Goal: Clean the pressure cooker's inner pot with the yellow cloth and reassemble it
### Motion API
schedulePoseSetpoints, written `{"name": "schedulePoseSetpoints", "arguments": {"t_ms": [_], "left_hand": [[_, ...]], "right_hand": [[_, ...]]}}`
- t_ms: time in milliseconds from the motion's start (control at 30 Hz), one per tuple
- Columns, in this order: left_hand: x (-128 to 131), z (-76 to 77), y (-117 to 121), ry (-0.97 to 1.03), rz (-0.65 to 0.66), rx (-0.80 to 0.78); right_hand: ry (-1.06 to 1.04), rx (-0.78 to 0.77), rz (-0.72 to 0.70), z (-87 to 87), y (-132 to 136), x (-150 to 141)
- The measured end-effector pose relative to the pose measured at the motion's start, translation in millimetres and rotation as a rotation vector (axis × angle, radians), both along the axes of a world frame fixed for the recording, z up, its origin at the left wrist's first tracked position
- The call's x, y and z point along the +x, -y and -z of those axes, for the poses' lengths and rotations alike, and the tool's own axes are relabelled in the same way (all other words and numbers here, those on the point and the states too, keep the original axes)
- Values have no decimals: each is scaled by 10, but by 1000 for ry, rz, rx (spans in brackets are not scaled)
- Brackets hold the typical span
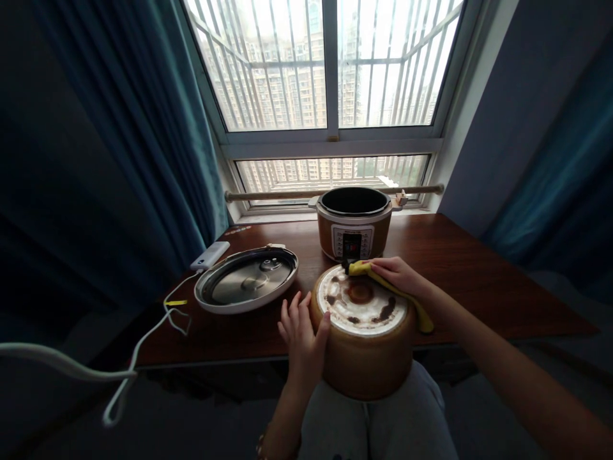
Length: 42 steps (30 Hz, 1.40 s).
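Observation:
An upturned brown inner pot (368, 358) rests on my lap, its stained whitish bottom facing up. My left hand (302, 332) presses against the pot's left side with fingers wrapped round its rim. My right hand (395, 273) lies on the far edge of the pot's bottom, closed on a yellow cloth (416, 310) that trails down the right side.
A brown electric cooker (353, 223) stands open on the wooden table (479, 275) below the window. Its lid (246, 280) lies flat to the left, beside a white power bank (209, 255) with a white cable (138, 348). Blue curtains hang either side.

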<state>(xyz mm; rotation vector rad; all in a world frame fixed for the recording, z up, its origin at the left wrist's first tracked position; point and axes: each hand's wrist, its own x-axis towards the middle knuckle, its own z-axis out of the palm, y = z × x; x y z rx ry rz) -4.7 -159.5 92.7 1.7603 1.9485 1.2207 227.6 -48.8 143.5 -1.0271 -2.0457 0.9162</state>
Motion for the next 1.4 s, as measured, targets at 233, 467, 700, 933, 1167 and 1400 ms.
{"name": "schedulePoseSetpoints", "arguments": {"t_ms": [233, 467, 700, 933, 1167, 1400], "left_hand": [[5, 54, -20, 2, -11, 20], [-7, 152, -76, -11, -29, 56], [-146, 360, -211, 53, 1, 100], [-423, 97, 17, 591, 189, 158], [-178, -319, 439, 471, -30, 435], [8, -192, 455, -135, 185, 268]], "right_hand": [[56, 291, 11, -64, 865, -89], [91, 792, 331, 233, 1580, -717], [167, 941, 332, 376, 1692, -1054], [40, 830, 410, 86, 1548, -982], [100, 265, 494, -359, 1112, -1493], [-65, 142, 296, -309, 1044, -1356]]}}
